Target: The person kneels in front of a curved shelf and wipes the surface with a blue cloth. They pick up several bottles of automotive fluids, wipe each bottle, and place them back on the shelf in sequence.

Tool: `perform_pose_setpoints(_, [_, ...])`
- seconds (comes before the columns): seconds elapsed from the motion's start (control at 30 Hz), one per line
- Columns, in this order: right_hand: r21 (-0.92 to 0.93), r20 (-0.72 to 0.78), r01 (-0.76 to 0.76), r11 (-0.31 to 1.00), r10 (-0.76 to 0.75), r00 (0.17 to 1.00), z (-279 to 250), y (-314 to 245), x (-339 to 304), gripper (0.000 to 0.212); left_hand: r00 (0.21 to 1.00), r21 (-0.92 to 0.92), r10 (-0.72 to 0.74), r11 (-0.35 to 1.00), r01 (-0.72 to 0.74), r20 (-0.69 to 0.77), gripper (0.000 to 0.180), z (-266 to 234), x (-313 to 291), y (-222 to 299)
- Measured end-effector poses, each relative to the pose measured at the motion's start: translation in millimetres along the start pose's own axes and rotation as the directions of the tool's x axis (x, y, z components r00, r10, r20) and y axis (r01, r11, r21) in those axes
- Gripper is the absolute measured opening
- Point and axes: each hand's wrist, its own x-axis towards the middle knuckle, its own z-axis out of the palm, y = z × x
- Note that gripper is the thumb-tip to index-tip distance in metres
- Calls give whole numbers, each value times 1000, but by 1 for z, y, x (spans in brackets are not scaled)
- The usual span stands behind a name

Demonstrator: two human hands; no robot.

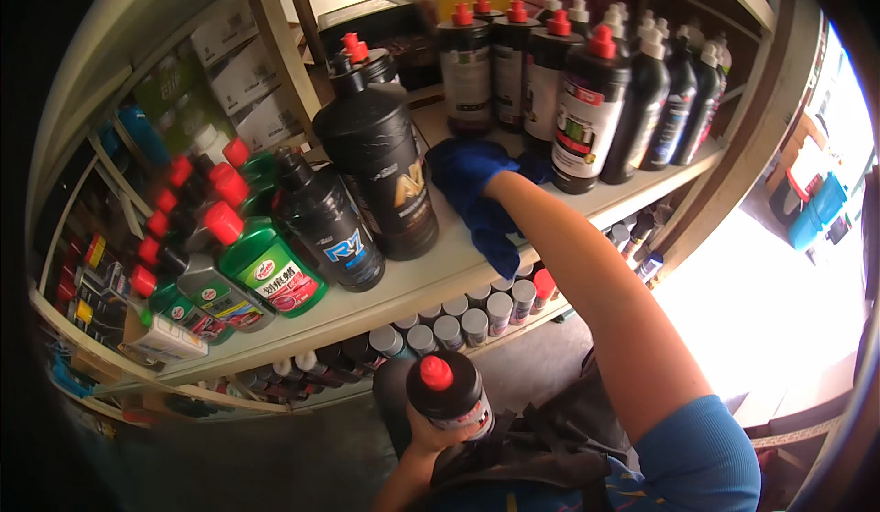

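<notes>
Head view: a big black bottle with a gold marking (380, 168) stands on a pale shelf (458, 251) and serves as the reference for every place here. Down in front of it, lower than the shelf, the left hand (436, 434) has its fingers wrapped around a black bottle with a red cap (447, 391), the cap pointing up. Just to the right of the big bottle, the right hand (498, 185) is on the shelf, largely covered by a dark blue cloth (469, 171); how far its fingers are closed cannot be told. Part of the cloth hangs forward over the shelf edge.

Farther right of the big bottle, beyond the cloth, stand several black bottles with red caps (587, 118), and past them black bottles with pale caps (639, 113). Immediately to its left is a smaller black bottle with a blue marking (330, 228); left of that come green bottles with red caps (270, 269), then a small open carton (167, 338). Below the big bottle, on a lower level, grey-topped cans (474, 326) stand in rows.
</notes>
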Motion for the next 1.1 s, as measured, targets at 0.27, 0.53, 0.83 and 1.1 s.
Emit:
perform_pose_setpoints(0.27, [-364,244,373,853,-299,923,-22,12,-107,30,949,109,305,944,-312,74,84,20,52,43])
perform_pose_setpoints(0.53, [195,-592,275,941,-111,798,16,52,-208,11,931,109,364,926,-361,-9,78,87,134,99])
perform_pose_setpoints(0.83, [-162,508,-484,860,493,706,137,70,-363,23,871,392,463,841,-374,-162,75,124,249,86])
perform_pose_setpoints(1.1, [-44,560,-210,977,198,804,151,75,-362,36,717,750,655,593,-293,-238,79,113,306,52])
